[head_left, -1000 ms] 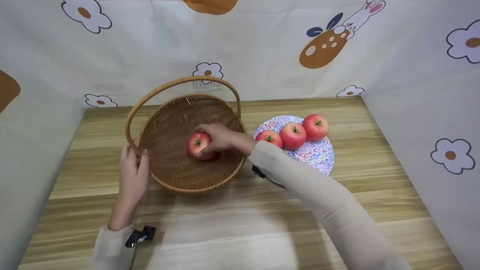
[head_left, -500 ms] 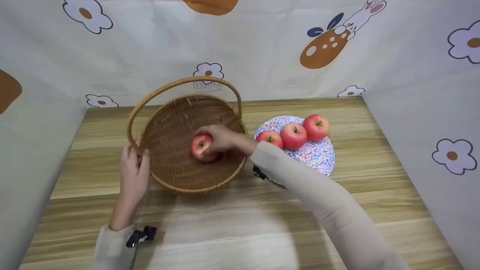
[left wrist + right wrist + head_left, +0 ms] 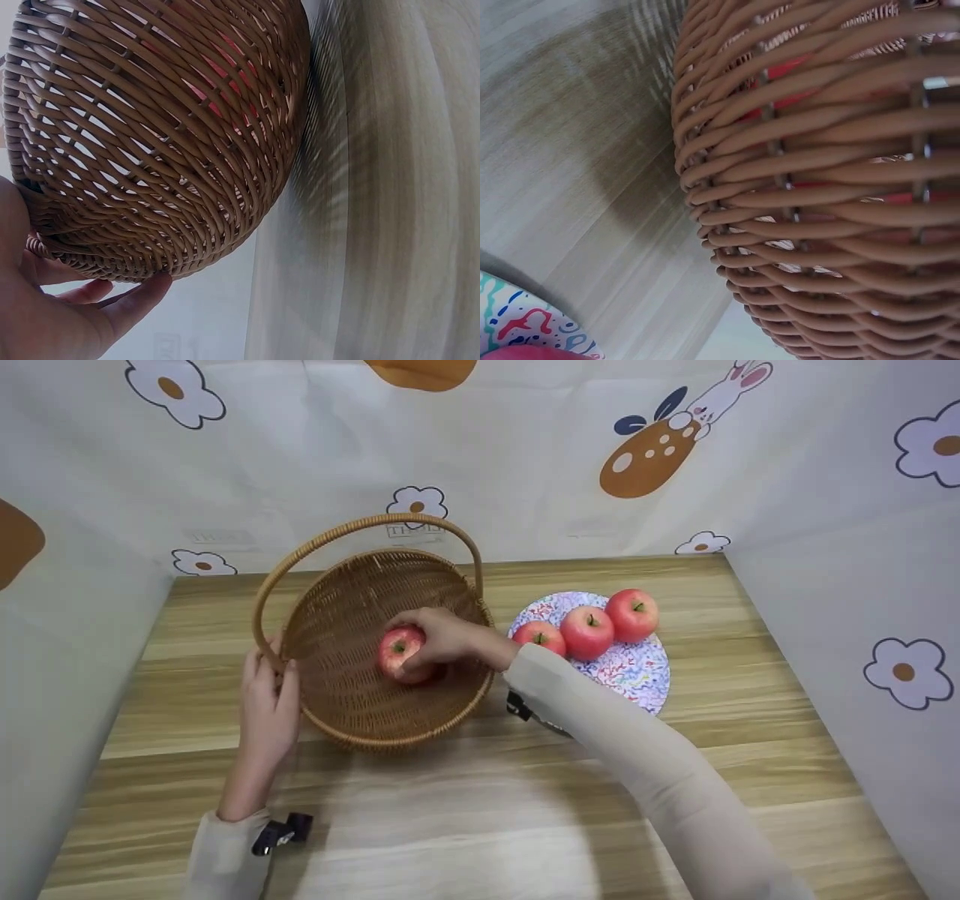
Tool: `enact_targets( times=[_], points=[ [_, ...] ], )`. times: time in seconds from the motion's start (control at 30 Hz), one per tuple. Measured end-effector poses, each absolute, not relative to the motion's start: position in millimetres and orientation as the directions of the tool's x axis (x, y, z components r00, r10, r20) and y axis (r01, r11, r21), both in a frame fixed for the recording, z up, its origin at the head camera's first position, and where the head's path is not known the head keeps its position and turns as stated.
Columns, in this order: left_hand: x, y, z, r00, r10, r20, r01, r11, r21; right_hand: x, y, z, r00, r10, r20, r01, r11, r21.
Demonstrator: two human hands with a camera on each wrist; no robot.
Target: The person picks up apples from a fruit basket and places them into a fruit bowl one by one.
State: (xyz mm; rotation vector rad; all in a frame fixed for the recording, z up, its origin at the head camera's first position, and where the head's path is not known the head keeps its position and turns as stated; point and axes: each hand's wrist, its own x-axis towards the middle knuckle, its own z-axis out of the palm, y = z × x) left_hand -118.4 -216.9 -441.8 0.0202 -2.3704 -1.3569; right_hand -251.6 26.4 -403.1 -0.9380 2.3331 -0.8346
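Note:
A round wicker basket (image 3: 352, 690) with a tall arched handle stands on the table, its opening facing up. My left hand (image 3: 270, 705) grips its left rim at the foot of the handle. In the left wrist view, the fingers (image 3: 142, 304) lie along the outside of the weave. Inside the basket my right hand (image 3: 442, 637) holds a red apple (image 3: 397, 649) from its right side, low over the woven bottom. Through the weave in the right wrist view only red patches of apple (image 3: 784, 79) show; the right hand is hidden there.
Right of the basket a round, colour-speckled plate (image 3: 626, 679) bears three red apples (image 3: 587, 631) in a slanting row. The right sleeve (image 3: 630, 735) crosses over its front left part. Patterned cloth walls (image 3: 525, 457) enclose the wooden table (image 3: 465, 825) at the back and sides.
The apple and right hand have shifted slightly right, then slightly back left, inside the basket. My left hand keeps its grip on the rim, and the plate has not moved.

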Motion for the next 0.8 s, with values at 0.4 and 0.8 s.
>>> enact_targets(
  times=[0.4, 0.8],
  points=[
    [-118.4, -217.0, -441.4, -0.920, -0.208, 0.331, 0.186, 0.513, 0.838, -242.6, 27.0, -395.2, -0.636, -0.745, -0.201, -0.444, 0.566, -0.694],
    [-120.0, -216.5, -443.7, -0.907, -0.222, 0.359, 0.207, 0.509, 0.836, -235.0, 27.5, -388.3, -0.650, -0.740, -0.170, -0.450, 0.555, -0.699]
  ],
)
